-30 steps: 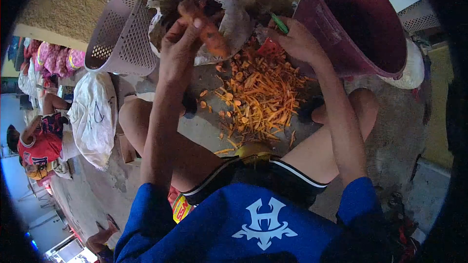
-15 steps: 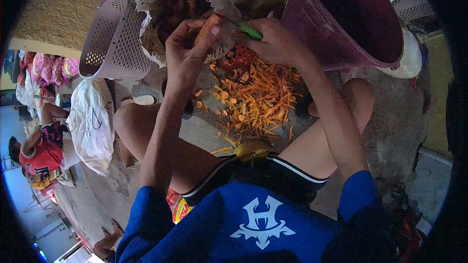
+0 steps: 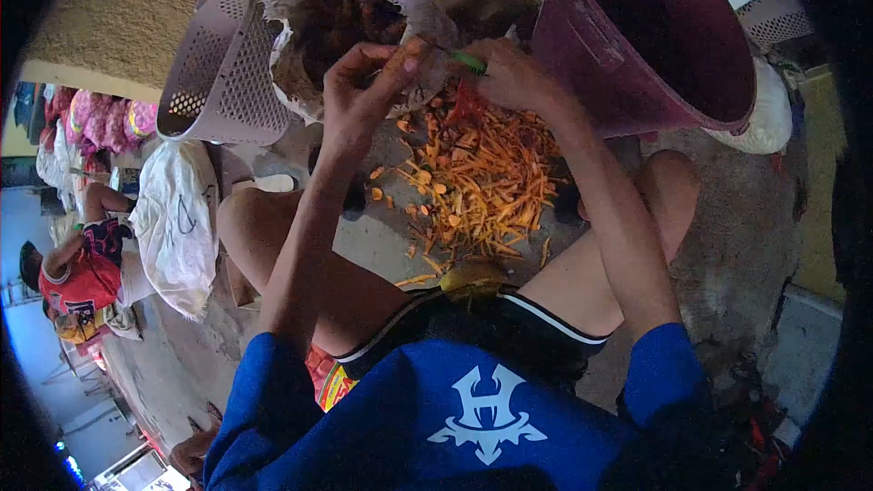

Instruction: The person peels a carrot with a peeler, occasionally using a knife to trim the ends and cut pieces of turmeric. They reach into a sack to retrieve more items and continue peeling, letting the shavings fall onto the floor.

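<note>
A dull orange carrot (image 3: 406,53) sits tilted in the left hand (image 3: 359,95); a slim green-handled peeler (image 3: 467,61), gripped by the right hand (image 3: 511,80), meets its upper end.

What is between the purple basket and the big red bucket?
An open sack sits between basket and bucket in the head view. Before it, the left hand holds a carrot, the right hand a green tool.

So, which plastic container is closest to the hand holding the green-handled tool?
The dark red bucket, solid-walled, beside the right hand holding the green-handled tool. The pale perforated basket lies farther, beyond the sack and the left hand with its carrot.
</note>
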Demonstrator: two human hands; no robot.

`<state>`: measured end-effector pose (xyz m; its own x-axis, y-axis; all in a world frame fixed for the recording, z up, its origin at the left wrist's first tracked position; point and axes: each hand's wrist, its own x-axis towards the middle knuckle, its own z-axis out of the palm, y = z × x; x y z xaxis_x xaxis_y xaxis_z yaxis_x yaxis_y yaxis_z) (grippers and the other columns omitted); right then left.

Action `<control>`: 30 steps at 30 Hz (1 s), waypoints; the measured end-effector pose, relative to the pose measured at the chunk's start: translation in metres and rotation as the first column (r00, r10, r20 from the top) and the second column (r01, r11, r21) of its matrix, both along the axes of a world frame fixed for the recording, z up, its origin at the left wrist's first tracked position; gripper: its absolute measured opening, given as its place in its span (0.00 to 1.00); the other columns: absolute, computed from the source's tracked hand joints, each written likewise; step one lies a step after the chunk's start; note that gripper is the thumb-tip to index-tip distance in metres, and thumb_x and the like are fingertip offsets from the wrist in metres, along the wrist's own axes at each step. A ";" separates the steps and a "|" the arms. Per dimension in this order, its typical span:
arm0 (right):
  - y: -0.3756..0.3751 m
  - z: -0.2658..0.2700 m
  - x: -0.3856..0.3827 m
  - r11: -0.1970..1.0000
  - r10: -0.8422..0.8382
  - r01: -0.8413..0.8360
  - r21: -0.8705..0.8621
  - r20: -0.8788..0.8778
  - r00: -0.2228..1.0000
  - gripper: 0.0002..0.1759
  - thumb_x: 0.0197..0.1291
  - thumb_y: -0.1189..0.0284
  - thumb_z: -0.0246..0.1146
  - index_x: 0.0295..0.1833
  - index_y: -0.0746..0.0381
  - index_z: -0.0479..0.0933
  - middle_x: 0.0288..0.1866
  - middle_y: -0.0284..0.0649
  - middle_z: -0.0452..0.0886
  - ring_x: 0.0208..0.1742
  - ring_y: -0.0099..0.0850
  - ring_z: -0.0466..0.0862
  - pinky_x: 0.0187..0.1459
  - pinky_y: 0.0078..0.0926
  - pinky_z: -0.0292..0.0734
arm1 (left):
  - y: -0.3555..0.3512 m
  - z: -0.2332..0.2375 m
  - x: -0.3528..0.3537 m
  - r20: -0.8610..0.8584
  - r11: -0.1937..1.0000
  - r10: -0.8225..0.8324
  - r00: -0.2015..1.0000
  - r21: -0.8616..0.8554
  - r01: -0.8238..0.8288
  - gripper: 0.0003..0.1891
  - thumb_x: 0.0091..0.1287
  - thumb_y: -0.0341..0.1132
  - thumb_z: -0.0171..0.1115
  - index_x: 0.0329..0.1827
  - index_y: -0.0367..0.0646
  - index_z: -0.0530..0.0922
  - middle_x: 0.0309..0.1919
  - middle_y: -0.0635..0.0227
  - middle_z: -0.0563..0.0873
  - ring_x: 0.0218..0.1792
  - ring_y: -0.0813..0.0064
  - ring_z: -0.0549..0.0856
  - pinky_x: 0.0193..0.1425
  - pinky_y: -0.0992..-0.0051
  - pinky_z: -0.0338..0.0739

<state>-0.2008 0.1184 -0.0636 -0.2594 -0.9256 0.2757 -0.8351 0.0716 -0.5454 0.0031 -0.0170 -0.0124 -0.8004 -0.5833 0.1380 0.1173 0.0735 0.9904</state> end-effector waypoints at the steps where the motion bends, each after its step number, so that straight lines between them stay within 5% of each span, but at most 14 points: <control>1: 0.000 -0.009 -0.001 0.997 -0.078 0.077 -0.016 -0.066 0.995 0.26 0.71 0.49 0.62 0.45 0.66 0.81 0.29 0.46 0.81 0.34 0.40 0.83 0.40 0.41 0.77 | -0.001 -0.004 -0.001 -0.022 0.997 -0.036 0.999 0.069 0.038 0.13 0.68 0.38 0.73 0.46 0.40 0.82 0.39 0.71 0.88 0.36 0.85 0.84 0.40 0.80 0.79; 2: 0.002 -0.020 -0.013 0.996 -0.082 0.081 -0.023 -0.062 0.995 0.26 0.71 0.49 0.62 0.45 0.66 0.81 0.29 0.46 0.81 0.34 0.40 0.83 0.40 0.41 0.77 | 0.003 0.002 0.001 -0.019 0.997 -0.039 0.999 0.062 0.040 0.13 0.68 0.38 0.73 0.46 0.40 0.82 0.39 0.71 0.88 0.36 0.85 0.84 0.40 0.80 0.79; 4: 0.013 -0.034 -0.050 0.877 -0.239 0.190 0.440 0.057 0.969 0.30 0.71 0.45 0.59 0.44 0.66 0.81 0.30 0.46 0.81 0.36 0.42 0.85 0.40 0.43 0.77 | 0.012 0.015 0.003 -0.188 0.983 -0.151 0.970 0.079 0.168 0.13 0.70 0.40 0.71 0.48 0.41 0.80 0.41 0.70 0.87 0.37 0.84 0.84 0.41 0.79 0.80; 5: 0.020 -0.036 -0.058 0.875 -0.247 0.195 0.444 0.063 0.967 0.30 0.71 0.45 0.59 0.44 0.66 0.81 0.30 0.46 0.81 0.36 0.42 0.85 0.40 0.43 0.77 | 0.013 0.020 0.000 -0.183 0.981 -0.159 0.970 0.082 0.176 0.13 0.70 0.40 0.71 0.48 0.41 0.80 0.41 0.70 0.87 0.37 0.84 0.84 0.41 0.79 0.80; 7: 0.021 -0.034 -0.071 0.922 -0.331 0.320 0.220 0.013 0.944 0.29 0.71 0.47 0.61 0.44 0.67 0.80 0.31 0.49 0.83 0.35 0.46 0.85 0.39 0.45 0.77 | 0.013 0.023 -0.005 -0.060 0.951 0.099 0.993 0.299 -0.077 0.13 0.72 0.41 0.68 0.48 0.42 0.77 0.41 0.71 0.86 0.34 0.84 0.83 0.40 0.78 0.80; 11: 0.032 0.040 -0.014 0.921 -0.366 0.353 0.164 0.058 0.929 0.23 0.68 0.54 0.66 0.47 0.67 0.80 0.34 0.53 0.83 0.37 0.50 0.86 0.42 0.46 0.78 | 0.003 0.013 -0.005 0.100 0.962 0.106 0.989 0.241 -0.127 0.12 0.73 0.41 0.66 0.48 0.44 0.76 0.41 0.72 0.84 0.32 0.85 0.81 0.39 0.77 0.80; 13: 0.030 0.040 0.000 0.980 -0.194 0.198 0.031 -0.089 0.977 0.18 0.63 0.65 0.69 0.52 0.66 0.80 0.38 0.56 0.84 0.43 0.52 0.86 0.45 0.47 0.81 | 0.016 0.013 -0.011 0.108 0.955 0.115 0.988 0.263 -0.139 0.11 0.75 0.40 0.63 0.49 0.44 0.75 0.37 0.72 0.84 0.29 0.87 0.78 0.35 0.80 0.78; 19: 0.013 0.041 0.024 0.963 -0.161 0.178 0.201 -0.098 0.982 0.20 0.58 0.73 0.70 0.57 0.62 0.81 0.43 0.55 0.86 0.48 0.53 0.86 0.51 0.49 0.82 | 0.021 0.007 -0.010 0.122 0.967 0.043 0.992 0.246 -0.073 0.11 0.77 0.40 0.61 0.51 0.44 0.74 0.36 0.72 0.83 0.27 0.89 0.76 0.28 0.82 0.73; 23: 0.009 0.033 0.018 0.984 -0.072 0.089 0.156 -0.112 0.991 0.16 0.58 0.70 0.68 0.52 0.62 0.82 0.44 0.55 0.86 0.50 0.51 0.87 0.53 0.51 0.82 | 0.016 -0.001 -0.008 0.086 0.972 0.070 0.994 0.217 -0.088 0.11 0.77 0.41 0.61 0.51 0.43 0.74 0.35 0.72 0.84 0.25 0.90 0.74 0.26 0.83 0.69; 25: 0.007 0.024 0.018 0.991 -0.104 0.119 0.067 -0.189 0.976 0.17 0.63 0.67 0.69 0.55 0.62 0.82 0.42 0.54 0.86 0.46 0.54 0.86 0.47 0.49 0.82 | 0.016 0.005 -0.004 0.210 0.976 0.029 0.977 0.204 -0.073 0.13 0.75 0.44 0.64 0.53 0.48 0.76 0.43 0.72 0.85 0.44 0.83 0.83 0.41 0.80 0.79; 26: 0.005 0.023 0.011 0.991 -0.106 0.121 0.066 -0.188 0.976 0.17 0.63 0.67 0.69 0.55 0.62 0.82 0.42 0.54 0.86 0.46 0.54 0.86 0.47 0.49 0.82 | 0.015 0.009 -0.003 0.211 0.976 0.027 0.977 0.204 -0.071 0.13 0.75 0.44 0.64 0.53 0.48 0.76 0.43 0.72 0.85 0.44 0.83 0.83 0.41 0.80 0.79; 28: 0.002 0.025 -0.010 0.860 -0.270 0.249 0.445 -0.016 0.963 0.20 0.68 0.57 0.66 0.50 0.64 0.82 0.39 0.52 0.86 0.42 0.49 0.87 0.45 0.45 0.81 | 0.016 0.013 -0.002 0.283 0.985 0.016 0.959 0.158 -0.063 0.14 0.75 0.45 0.63 0.56 0.49 0.76 0.43 0.72 0.85 0.43 0.84 0.82 0.41 0.80 0.78; 30: 0.009 0.025 -0.036 0.843 -0.306 0.291 0.453 -0.043 0.951 0.23 0.69 0.53 0.65 0.48 0.64 0.81 0.38 0.49 0.85 0.41 0.44 0.87 0.44 0.43 0.80 | 0.011 0.009 -0.002 0.205 0.981 0.015 0.979 0.189 -0.055 0.15 0.75 0.46 0.62 0.57 0.49 0.76 0.43 0.71 0.85 0.41 0.83 0.82 0.40 0.79 0.78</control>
